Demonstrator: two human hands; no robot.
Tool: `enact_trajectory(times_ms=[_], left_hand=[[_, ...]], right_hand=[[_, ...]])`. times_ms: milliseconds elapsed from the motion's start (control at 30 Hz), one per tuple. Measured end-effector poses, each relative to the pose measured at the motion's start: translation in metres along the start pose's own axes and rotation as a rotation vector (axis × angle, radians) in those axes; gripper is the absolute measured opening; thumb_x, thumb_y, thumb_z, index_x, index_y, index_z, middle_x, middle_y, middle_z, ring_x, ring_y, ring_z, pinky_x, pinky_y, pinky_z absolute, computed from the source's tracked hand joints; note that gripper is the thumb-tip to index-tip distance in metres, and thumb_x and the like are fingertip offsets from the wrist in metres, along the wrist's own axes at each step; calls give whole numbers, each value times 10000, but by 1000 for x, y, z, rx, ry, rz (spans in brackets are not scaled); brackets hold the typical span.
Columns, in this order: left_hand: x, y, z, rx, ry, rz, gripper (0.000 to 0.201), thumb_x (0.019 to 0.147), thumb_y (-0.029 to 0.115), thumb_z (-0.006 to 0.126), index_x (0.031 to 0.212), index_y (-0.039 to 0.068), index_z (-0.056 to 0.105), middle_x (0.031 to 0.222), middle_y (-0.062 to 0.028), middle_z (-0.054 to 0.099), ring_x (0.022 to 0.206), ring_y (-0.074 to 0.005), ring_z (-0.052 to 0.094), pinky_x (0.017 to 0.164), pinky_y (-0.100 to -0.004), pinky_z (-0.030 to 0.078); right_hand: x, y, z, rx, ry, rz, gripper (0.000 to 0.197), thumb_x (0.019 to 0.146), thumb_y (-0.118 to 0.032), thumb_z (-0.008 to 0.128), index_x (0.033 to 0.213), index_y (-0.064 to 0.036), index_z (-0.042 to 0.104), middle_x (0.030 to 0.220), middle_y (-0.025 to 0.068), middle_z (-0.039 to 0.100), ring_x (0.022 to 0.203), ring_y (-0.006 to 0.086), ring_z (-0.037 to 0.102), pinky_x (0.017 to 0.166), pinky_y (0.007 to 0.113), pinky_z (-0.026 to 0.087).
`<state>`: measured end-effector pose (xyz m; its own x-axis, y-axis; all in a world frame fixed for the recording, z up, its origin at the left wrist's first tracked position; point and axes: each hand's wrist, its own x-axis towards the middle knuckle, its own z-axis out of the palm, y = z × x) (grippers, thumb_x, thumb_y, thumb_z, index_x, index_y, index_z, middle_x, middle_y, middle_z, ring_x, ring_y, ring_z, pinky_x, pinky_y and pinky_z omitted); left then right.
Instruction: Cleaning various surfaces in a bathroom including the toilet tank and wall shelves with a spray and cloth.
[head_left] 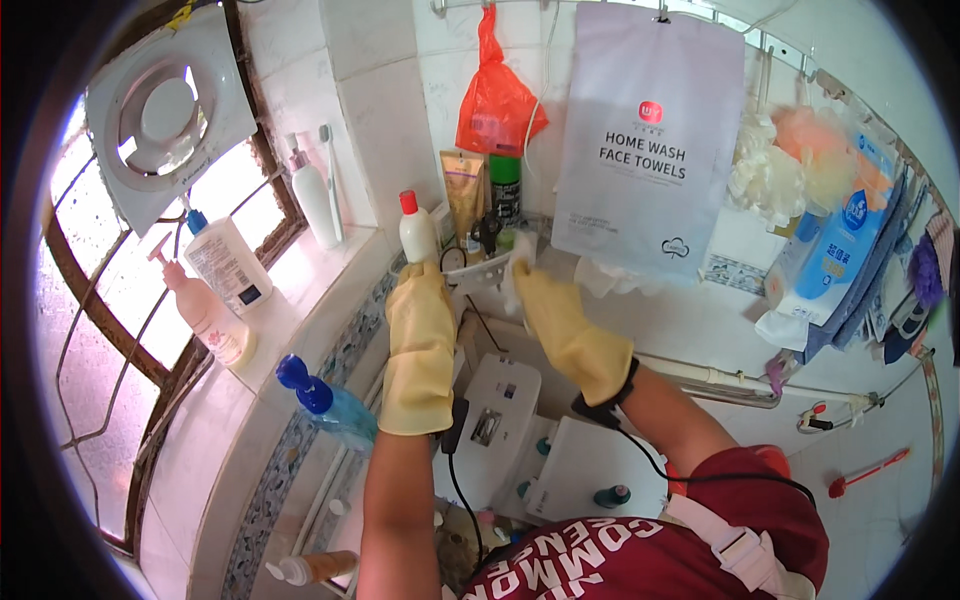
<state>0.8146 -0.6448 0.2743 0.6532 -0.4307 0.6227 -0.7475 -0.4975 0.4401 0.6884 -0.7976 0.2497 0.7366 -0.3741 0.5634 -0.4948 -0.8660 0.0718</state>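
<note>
1 gold tube (463, 195) stands in corner basket (485, 273).

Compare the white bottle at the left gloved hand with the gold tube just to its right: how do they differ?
The white bottle is white with a red cap; the gold tube is gold-brown and printed. The bottle looks rounded and narrows toward its top, while the tube looks flatter and is wide at its top. The left hand covers the bottle's lower end; neither hand covers the tube. Both are roughly upright.
</note>
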Motion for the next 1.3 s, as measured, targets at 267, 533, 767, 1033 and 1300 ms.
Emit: enact_trajectory(times_ms=[267,533,767,1033,1300], left_hand=[[-10,-5,1,-33,16,74,146,902,48,590,1019,19,673,1050,-190,691,958,-405,658,835,-453,543],[-3,2,-2,80,36,141,196,878,55,633,1053,1,704,1107,-236,698,1011,-419,659,880,-452,539],[-1,15,4,273,-92,171,261,845,76,676,1098,11,682,1060,-217,699,1000,-445,656,853,-496,536],[5,16,5,443,-174,157,337,832,64,660,1165,13,651,1073,-239,689,1016,-441,664,883,-513,542],[6,32,6,481,-218,113,334,841,75,658,1169,15,648,1126,-233,684,1051,-444,650,915,-507,533]], right_hand=[[-99,42,-18,643,-44,46,336,952,-114,586,1284,-96,639,1091,147,743,956,371,699,845,412,552],[-152,116,-81,905,-118,321,275,975,-173,611,1236,-88,634,1093,188,714,967,412,654,857,407,531],[-217,185,-79,923,29,540,400,962,-162,639,1338,-28,624,1201,202,712,1045,333,689,918,347,530],[-162,263,-85,287,646,443,607,854,-37,669,1443,-118,547,1262,207,646,1055,397,663,907,464,540],[-100,330,16,83,86,166,230,919,-193,576,1098,-141,710,942,159,716,865,377,701,766,480,563]])
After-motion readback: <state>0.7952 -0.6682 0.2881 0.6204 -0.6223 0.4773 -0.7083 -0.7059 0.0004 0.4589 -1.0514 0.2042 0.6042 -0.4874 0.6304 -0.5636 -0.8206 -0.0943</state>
